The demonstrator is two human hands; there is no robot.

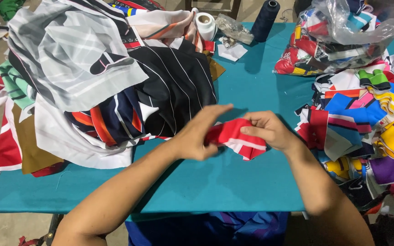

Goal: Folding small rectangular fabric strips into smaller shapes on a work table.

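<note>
- We see the left hand and the right hand meeting over the middle of the teal table, both gripping one red ribbed fabric piece with white stripes.
- The left hand pinches the left end of that red piece, thumb underneath and fingers stretched flat above it.
- The right hand is closed over the right end, fingers curled down onto the cloth.
- The red piece hangs just above the table top, between the two hands, nearer the front edge than the back.
- We note a clear plastic bag at the back right corner, open at the top and stuffed with folded ribbed pieces in red, white, blue and yellow.
- Just in front of the bag, a loose pile of similar ribbed pieces in blue, yellow, green, purple and red spreads along the right edge of the table, close to the right wrist.
- On the left, a tall heap of garment panels in grey, black pinstripe, navy and orange covers that side and spills over the edge.
- At the back, a dark thread cone stands upright beside a white spool, with a small crumpled clear bag between them; what it holds we cannot tell.
</note>
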